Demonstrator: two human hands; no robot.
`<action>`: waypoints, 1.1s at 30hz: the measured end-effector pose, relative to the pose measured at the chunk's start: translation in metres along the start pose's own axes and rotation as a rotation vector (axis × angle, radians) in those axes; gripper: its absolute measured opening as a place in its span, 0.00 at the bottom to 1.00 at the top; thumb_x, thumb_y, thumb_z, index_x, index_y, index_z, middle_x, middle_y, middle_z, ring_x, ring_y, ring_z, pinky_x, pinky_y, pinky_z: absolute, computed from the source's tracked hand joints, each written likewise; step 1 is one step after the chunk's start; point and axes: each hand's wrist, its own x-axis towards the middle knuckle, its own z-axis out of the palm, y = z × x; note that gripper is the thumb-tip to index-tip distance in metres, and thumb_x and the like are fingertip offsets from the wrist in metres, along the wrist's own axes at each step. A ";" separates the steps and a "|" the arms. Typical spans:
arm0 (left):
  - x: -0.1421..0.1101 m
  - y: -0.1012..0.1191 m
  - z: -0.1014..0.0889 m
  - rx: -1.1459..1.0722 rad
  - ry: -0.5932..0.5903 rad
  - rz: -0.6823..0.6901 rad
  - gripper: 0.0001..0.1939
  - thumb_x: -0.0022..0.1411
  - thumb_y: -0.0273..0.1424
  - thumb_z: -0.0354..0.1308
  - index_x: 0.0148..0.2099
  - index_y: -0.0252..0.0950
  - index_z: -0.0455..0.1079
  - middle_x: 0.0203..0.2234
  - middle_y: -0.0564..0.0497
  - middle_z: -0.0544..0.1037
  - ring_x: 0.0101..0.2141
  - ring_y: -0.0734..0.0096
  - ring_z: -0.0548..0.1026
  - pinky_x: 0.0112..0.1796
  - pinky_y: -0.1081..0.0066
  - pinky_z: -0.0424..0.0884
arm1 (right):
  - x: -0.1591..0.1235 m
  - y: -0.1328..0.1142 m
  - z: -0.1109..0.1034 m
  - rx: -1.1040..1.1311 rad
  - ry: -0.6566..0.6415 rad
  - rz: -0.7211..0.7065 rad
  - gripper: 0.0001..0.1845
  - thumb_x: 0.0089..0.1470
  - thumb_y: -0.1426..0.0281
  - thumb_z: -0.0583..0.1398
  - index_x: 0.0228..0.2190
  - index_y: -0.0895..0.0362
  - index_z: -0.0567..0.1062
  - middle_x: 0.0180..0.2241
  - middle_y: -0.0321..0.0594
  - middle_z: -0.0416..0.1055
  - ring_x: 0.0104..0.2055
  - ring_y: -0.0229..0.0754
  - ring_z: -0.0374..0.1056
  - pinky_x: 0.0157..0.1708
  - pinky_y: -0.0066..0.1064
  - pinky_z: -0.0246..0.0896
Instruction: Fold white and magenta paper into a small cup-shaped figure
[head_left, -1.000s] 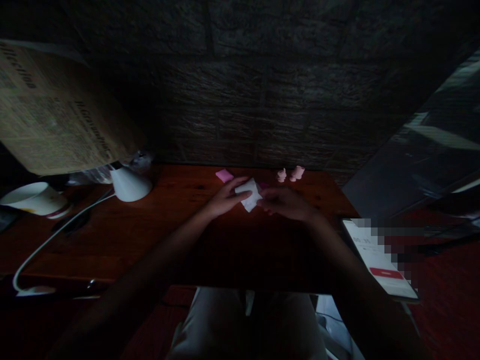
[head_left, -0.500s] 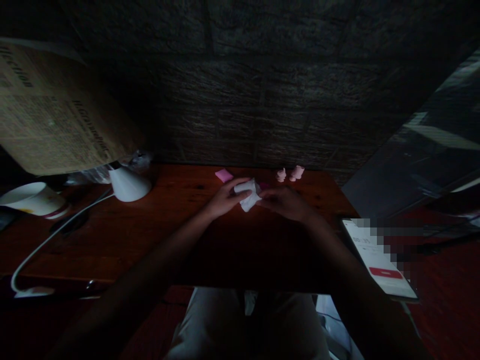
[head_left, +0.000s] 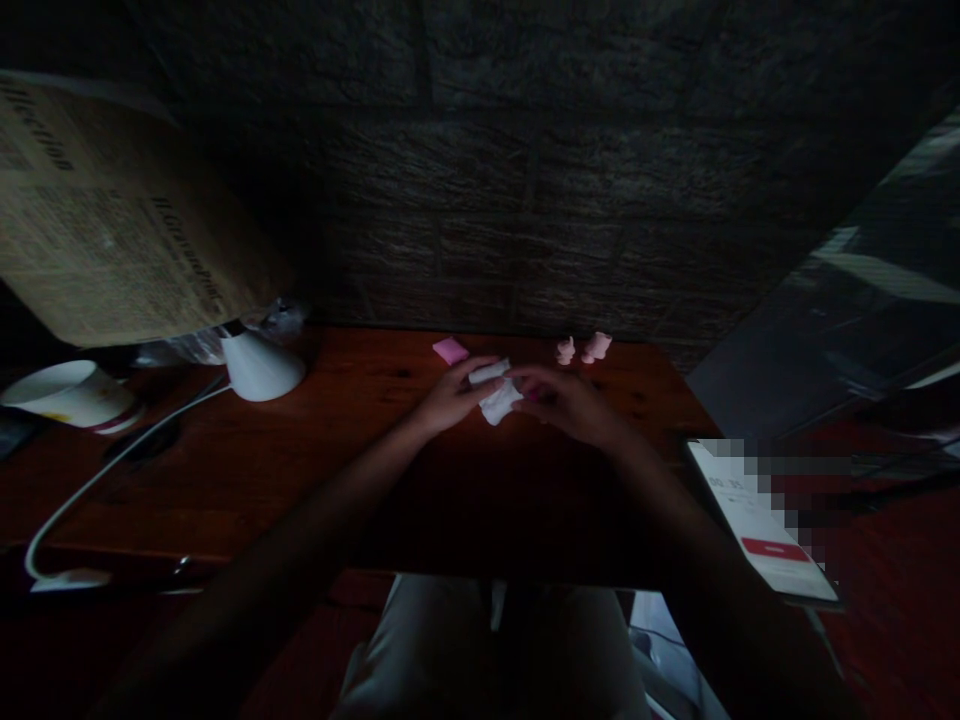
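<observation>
A crumpled white piece, like tissue (head_left: pixel 499 404), is gripped by my left hand (head_left: pixel 444 403) above the middle of the wooden table. From the other side my right hand (head_left: pixel 576 406) comes up to it, its thumb and fingers curved around a small magenta thing (head_left: pixel 535 391). Fingers and dim light hide most of that thing, so its kind does not show. Behind my left hand lies a flat pink square piece (head_left: pixel 450 350). Two small pale pink figures, one smaller (head_left: pixel 565 350) and one larger (head_left: pixel 598 347), stand beyond my right hand.
To the left are a paper cup (head_left: pixel 71 395), a white cone-shaped lamp base (head_left: pixel 262 367) with a cable, and a large printed brown paper bag (head_left: pixel 112 220). A lit phone (head_left: pixel 757 520) lies at the table's right edge. A dark brick wall (head_left: pixel 480 200) rises behind.
My right fingers have shifted over the tissue's right side and curled more around the magenta thing. My left hand keeps its hold. The view has moved slightly.
</observation>
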 end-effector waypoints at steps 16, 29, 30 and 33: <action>0.000 0.014 -0.008 0.049 0.213 -0.181 0.19 0.60 0.47 0.63 0.42 0.36 0.72 0.27 0.52 0.75 0.26 0.75 0.71 0.28 0.73 0.67 | 0.001 0.005 0.000 -0.094 0.114 0.027 0.13 0.58 0.65 0.62 0.42 0.55 0.82 0.34 0.40 0.80 0.31 0.40 0.71 0.34 0.31 0.64; -0.006 0.013 0.000 -0.128 -0.063 -0.044 0.26 0.49 0.32 0.73 0.51 0.36 0.76 0.46 0.45 0.82 0.46 0.59 0.79 0.53 0.53 0.70 | 0.002 0.002 0.001 0.009 0.194 0.074 0.16 0.58 0.58 0.62 0.40 0.55 0.82 0.30 0.40 0.79 0.27 0.40 0.70 0.30 0.32 0.65; -0.005 0.013 -0.001 -0.115 -0.050 -0.036 0.23 0.49 0.33 0.73 0.48 0.35 0.77 0.46 0.45 0.82 0.46 0.59 0.79 0.54 0.53 0.70 | 0.002 0.002 0.002 0.025 0.198 0.085 0.17 0.58 0.57 0.62 0.41 0.55 0.82 0.30 0.40 0.78 0.26 0.40 0.69 0.30 0.32 0.65; -0.005 0.012 0.000 -0.120 -0.022 -0.023 0.21 0.49 0.34 0.73 0.47 0.35 0.79 0.46 0.45 0.82 0.46 0.59 0.79 0.54 0.54 0.71 | 0.002 0.002 0.003 0.043 0.202 0.112 0.18 0.58 0.55 0.62 0.41 0.55 0.82 0.29 0.40 0.79 0.25 0.39 0.69 0.29 0.33 0.66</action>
